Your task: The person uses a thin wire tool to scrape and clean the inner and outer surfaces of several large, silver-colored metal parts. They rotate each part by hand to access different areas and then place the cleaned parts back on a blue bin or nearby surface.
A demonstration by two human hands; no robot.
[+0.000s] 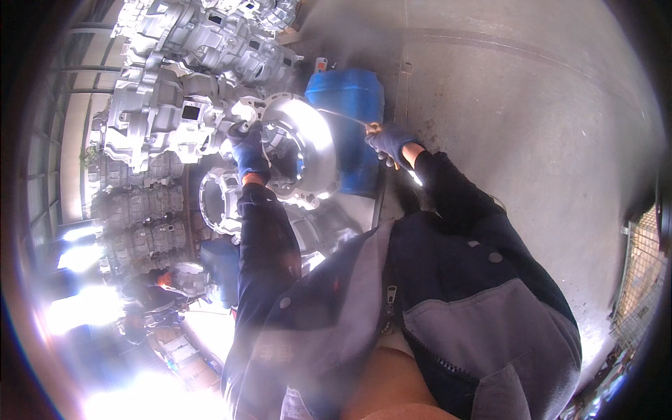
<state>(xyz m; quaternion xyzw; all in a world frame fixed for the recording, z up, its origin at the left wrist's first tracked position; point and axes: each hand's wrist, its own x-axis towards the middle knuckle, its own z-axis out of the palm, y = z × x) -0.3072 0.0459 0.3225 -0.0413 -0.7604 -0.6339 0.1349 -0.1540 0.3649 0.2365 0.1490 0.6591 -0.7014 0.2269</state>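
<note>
Two gloved hands work at a large, silvery, ring-shaped metal housing (320,143), which lies ahead of the person, with a blue barrel (360,105) just beyond its right side. What carries the housing is hidden. The left hand (250,150) is at the housing's left edge, its fingers bent; glare hides whether they close on the metal or only rest against it. The right hand (389,142) is curled closed around the handle end of a thin rod (343,117), whose far end points left to the housing's upper right rim; whether the tip touches cannot be told. More grey castings (150,115) are stacked to the left, and bare floor (504,105) spreads to the right. The step in hand seems to be working the rim with the rod while the left hand steadies the piece. The next move probably calls for a steady left hand and careful guiding of the tip along the edge.
</note>
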